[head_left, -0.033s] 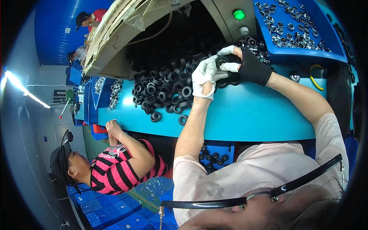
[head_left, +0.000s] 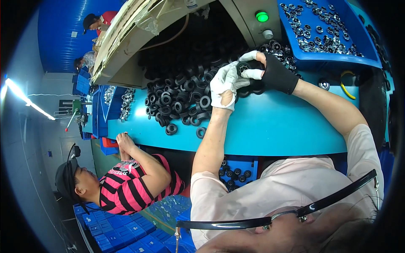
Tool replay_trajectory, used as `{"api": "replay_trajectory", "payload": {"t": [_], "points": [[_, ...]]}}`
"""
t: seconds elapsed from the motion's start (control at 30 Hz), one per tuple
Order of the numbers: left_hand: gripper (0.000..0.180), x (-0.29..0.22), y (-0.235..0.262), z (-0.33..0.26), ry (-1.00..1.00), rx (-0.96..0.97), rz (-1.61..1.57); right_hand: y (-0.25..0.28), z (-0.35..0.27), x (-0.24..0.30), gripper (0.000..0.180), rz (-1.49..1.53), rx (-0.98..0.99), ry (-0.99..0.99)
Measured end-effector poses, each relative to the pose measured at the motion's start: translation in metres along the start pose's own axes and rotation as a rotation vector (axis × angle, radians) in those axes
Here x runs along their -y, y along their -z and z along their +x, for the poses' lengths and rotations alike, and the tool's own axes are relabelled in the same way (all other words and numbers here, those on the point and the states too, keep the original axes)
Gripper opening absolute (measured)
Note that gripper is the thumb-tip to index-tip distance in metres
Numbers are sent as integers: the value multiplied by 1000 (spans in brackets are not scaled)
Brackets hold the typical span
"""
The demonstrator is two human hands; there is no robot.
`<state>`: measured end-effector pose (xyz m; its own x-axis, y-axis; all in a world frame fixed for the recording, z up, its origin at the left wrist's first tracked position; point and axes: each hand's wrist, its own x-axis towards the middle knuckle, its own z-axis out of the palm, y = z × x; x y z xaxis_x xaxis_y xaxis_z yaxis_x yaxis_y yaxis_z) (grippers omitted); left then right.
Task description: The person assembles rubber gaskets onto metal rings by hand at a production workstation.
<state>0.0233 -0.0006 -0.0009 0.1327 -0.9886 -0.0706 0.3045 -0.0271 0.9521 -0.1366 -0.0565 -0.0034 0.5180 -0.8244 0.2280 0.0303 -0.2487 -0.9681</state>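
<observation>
Head view: my left hand (head_left: 225,84), white glove, and right hand (head_left: 274,74), black fingerless glove, meet over far edge of turquoise worktop (head_left: 274,126). Both pinch same black ring part (head_left: 244,67) between fingertips. Heap of black rings (head_left: 181,99) just left of hands. Blue tray of metal pieces (head_left: 329,59) beyond right wrist.

Clear plastic bag (head_left: 147,23) atop machine
</observation>
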Motion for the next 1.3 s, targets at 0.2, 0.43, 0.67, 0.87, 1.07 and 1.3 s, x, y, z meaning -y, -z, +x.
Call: {"api": "replay_trajectory", "payload": {"t": [0.2, 0.43, 0.67, 0.87, 1.07, 1.3], "points": [[28, 3, 2, 3, -2, 40, -17, -1, 5, 1, 24, -30, -10, -9], [21, 8, -5, -3, -147, -37, 126, -2, -1, 3, 23, -189, -55, 172], [31, 6, 3, 4, -27, -32, -125, -3, -1, 2, 37, 1, 72, 35], [30, 10, -1, 2, -52, -40, 77, -7, -6, 2, 44, -128, 57, 111], [27, 7, 0, 3, -40, -30, 58, -10, -13, 8, 45, -186, 58, 123], [30, 5, 12, 10, 184, 114, -255, 4, 3, 3, 43, 16, 171, 14]]}}
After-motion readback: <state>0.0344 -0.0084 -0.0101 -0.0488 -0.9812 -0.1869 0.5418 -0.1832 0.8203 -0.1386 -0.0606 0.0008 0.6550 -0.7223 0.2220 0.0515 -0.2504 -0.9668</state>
